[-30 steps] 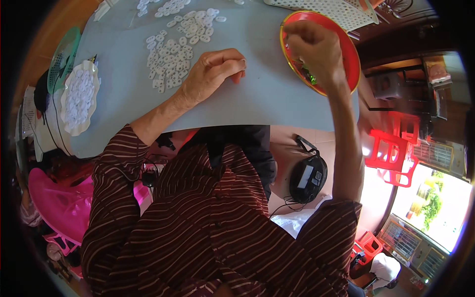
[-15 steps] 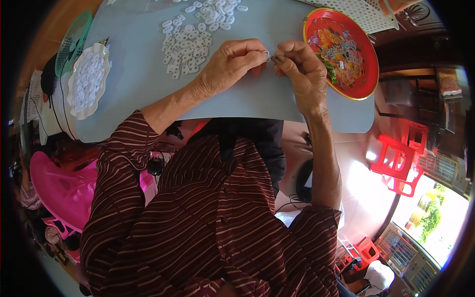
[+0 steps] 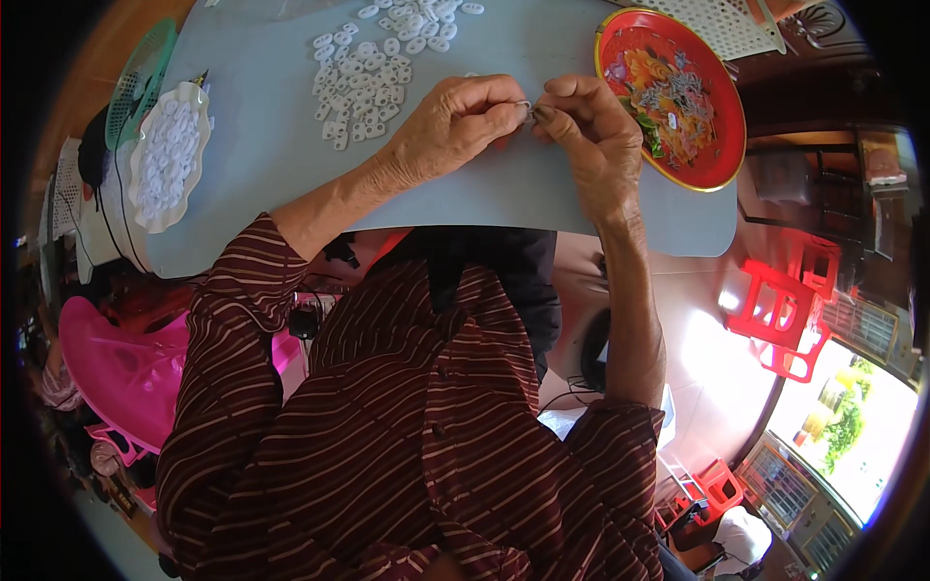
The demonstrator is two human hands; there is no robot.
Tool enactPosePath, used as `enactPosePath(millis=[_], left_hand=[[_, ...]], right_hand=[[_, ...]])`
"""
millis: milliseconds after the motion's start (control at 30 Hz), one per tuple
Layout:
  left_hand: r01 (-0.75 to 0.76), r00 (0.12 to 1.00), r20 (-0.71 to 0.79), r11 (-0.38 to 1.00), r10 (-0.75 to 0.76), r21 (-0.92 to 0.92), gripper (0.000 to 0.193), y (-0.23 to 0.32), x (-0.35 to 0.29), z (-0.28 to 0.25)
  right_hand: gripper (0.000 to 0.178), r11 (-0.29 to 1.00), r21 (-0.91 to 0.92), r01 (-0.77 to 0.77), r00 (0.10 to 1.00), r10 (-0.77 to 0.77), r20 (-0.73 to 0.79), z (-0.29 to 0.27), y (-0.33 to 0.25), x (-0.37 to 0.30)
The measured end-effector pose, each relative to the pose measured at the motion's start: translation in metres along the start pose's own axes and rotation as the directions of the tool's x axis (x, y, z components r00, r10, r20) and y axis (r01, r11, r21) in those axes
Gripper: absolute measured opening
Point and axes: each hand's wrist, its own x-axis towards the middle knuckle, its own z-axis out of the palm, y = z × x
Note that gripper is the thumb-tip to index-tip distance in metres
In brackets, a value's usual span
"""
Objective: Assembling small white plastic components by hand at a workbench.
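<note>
Above the table, my left hand point(image 3: 470, 114) is closed in a pinch on a small white plastic piece point(image 3: 525, 104), whose edge shows at the fingertips. Right beside it, the thumb and forefinger of my right hand point(image 3: 596, 131) press together at the same spot; whatever they hold is too small to name. Left of my hands, many white plastic pieces with holes point(image 3: 358, 87) lie loose on the grey-blue table point(image 3: 262, 145). To the right stands a red round tray point(image 3: 722, 155) with a gold rim and a flower print, holding a scatter of small metal parts point(image 3: 683, 97).
A white scalloped dish point(image 3: 203, 145) full of white pieces sits at the table's left edge, near a green mesh fan or basket point(image 3: 145, 82). A white perforated basket point(image 3: 712, 34) is at the far right. Pink point(image 3: 116, 368) and red stools point(image 3: 775, 305) stand around.
My hands stay pinched together in nearly the same place, with only a slight shift of the fingers. The whole view has moved a little.
</note>
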Motion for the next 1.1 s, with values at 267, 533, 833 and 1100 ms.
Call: enactPosePath(millis=[267,533,833,1100], left_hand=[[-0.039,0.999,0.033,0.999,0.040,-0.016,0.019,0.000,0.001,-0.001],[-0.113,0.993,0.024,0.989,0.116,-0.093,0.020,-0.004,-0.001,0.001],[-0.033,0.999,-0.033,0.981,0.027,-0.189,0.022,-0.005,0.000,0.001],[-0.019,0.999,0.027,0.960,0.028,-0.278,0.018,-0.005,-0.001,-0.001]], right_hand=[[0.007,0.998,-0.068,0.003,0.999,-0.001,0.041,-0.004,-0.006,0.002],[0.017,0.995,-0.097,-0.004,0.999,0.007,0.037,0.005,-0.007,-0.002],[0.020,0.977,0.210,-0.037,0.998,0.048,-0.047,0.016,-0.002,0.003],[0.020,0.994,0.111,0.017,0.995,-0.006,-0.103,0.019,0.005,-0.001]])
